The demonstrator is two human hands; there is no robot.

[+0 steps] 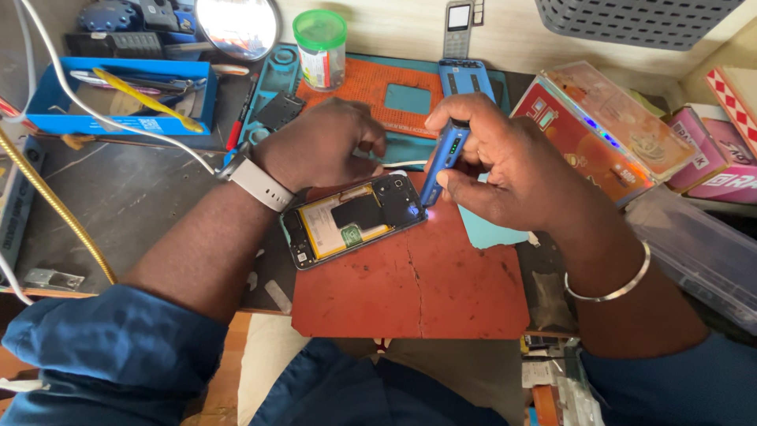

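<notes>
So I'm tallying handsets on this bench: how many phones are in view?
2. An opened smartphone lies back-off on the red mat under both hands; a small keypad phone stands against the back wall. Others may be hidden in the boxes.

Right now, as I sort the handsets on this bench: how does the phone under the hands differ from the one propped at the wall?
The opened smartphone lies flat on the red mat, back off, battery showing; the small keypad phone stands upright, cased, with screen and keys facing out. The smartphone is larger, and the left hand steadies it; nothing touches the keypad phone.
</notes>
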